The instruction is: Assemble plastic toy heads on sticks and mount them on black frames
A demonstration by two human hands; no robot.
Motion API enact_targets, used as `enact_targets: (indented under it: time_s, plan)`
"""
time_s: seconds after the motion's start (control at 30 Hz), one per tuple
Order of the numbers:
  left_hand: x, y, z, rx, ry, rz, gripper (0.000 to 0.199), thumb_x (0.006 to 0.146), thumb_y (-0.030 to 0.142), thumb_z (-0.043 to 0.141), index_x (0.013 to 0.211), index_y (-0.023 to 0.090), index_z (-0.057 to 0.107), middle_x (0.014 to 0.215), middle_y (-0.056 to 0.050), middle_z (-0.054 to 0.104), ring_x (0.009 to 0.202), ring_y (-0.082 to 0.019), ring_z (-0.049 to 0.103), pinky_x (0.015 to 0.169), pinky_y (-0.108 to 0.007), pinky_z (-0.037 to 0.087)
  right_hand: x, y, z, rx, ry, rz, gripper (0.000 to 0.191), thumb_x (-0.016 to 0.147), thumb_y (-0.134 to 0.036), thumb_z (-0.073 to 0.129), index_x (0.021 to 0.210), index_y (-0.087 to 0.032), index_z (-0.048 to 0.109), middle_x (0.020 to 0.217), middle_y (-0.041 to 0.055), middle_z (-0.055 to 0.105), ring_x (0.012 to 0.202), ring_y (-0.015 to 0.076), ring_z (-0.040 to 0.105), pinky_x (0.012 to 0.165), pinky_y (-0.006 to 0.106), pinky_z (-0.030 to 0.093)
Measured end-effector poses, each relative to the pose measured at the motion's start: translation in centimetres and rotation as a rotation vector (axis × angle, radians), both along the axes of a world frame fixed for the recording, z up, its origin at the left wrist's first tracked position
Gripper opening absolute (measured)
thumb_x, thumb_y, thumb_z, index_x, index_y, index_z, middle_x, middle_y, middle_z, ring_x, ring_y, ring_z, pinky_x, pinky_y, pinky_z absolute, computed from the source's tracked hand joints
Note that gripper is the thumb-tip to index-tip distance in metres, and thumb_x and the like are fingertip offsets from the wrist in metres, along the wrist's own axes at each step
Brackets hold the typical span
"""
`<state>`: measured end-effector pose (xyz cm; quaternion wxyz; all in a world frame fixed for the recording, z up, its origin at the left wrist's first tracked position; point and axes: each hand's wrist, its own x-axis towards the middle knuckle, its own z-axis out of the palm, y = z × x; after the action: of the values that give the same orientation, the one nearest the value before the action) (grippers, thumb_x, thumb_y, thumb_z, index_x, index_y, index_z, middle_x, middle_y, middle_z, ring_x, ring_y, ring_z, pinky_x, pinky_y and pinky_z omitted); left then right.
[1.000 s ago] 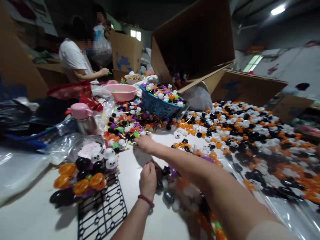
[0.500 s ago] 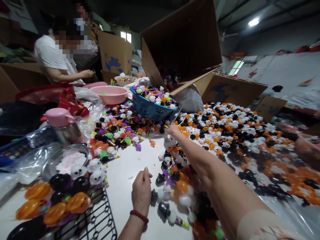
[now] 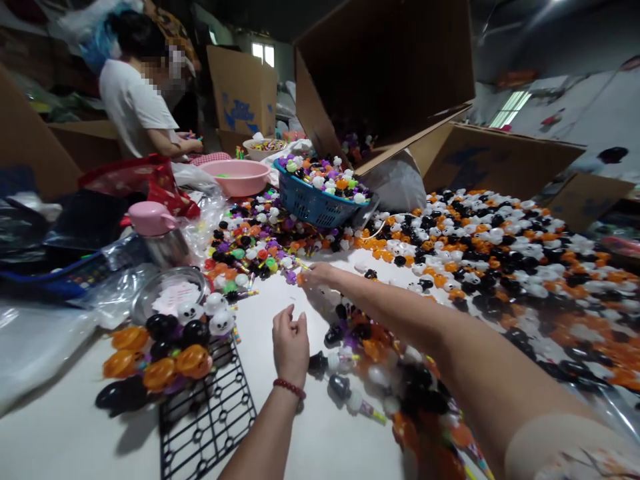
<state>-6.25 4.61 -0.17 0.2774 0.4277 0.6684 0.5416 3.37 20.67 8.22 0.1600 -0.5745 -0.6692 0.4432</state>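
My left hand (image 3: 291,343), with a red bead bracelet at its wrist, is above the white table, its fingers loosely bent and the thumb apart, holding nothing. Farther forward, my right hand (image 3: 320,275) has its fingers closed on an orange-topped candy tube (image 3: 300,279), partly hidden by the fingers. It is beside a mixed pile of small candy toppers (image 3: 245,247). To the right of my left hand lie tubes with black-hat toppers (image 3: 340,387). On a black wire grid (image 3: 207,417) at the left rest orange, black and white skull toppers (image 3: 160,373).
A blue basket (image 3: 320,200) of toppers stands below a tipped cardboard box (image 3: 313,100). Loose black, white and orange heads (image 3: 480,233) spread over the right side. A pink-lidded flask (image 3: 155,220), metal bowl (image 3: 140,293) and pink basin (image 3: 240,177) are left. A person (image 3: 135,100) sits behind.
The view has shifted, so the scene sits farther right. My right hand has moved left and closed on the orange-topped tube. The fingers of my left hand have spread a little.
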Motion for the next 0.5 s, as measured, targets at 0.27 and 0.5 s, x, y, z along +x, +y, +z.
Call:
enact_targets:
  time_s: [0.27, 0.5]
  plan:
    - [-0.5, 0.4, 0.9, -0.091, 0.202, 0.032, 0.057, 0.079, 0.025, 0.067, 0.131, 0.013, 0.049, 0.132, -0.018, 0.052, 0.120, -0.030, 0.056, 0.107, -0.045, 0.044, -4.2, -5.4, 0.5, -0.202, 0.175, 0.009, 0.027, 0.085, -0.040, 0.069, 0.074, -0.015, 0.065, 0.056, -0.0028, 0.054, 0.052, 0.0093, 0.045, 0.051, 0.022, 0.037]
    - [-0.8, -0.3, 2.1, -0.072, 0.337, 0.105, 0.065, 0.081, 0.040, 0.070, 0.134, 0.014, 0.044, 0.133, -0.019, 0.048, 0.120, -0.033, 0.055, 0.103, -0.049, 0.045, 0.4, -10.3, 3.9, -0.132, 0.441, -0.138, 0.035, 0.083, -0.052, 0.065, 0.082, -0.017, 0.066, 0.085, 0.0053, 0.068, 0.074, 0.0123, 0.058, 0.068, 0.023, 0.046]
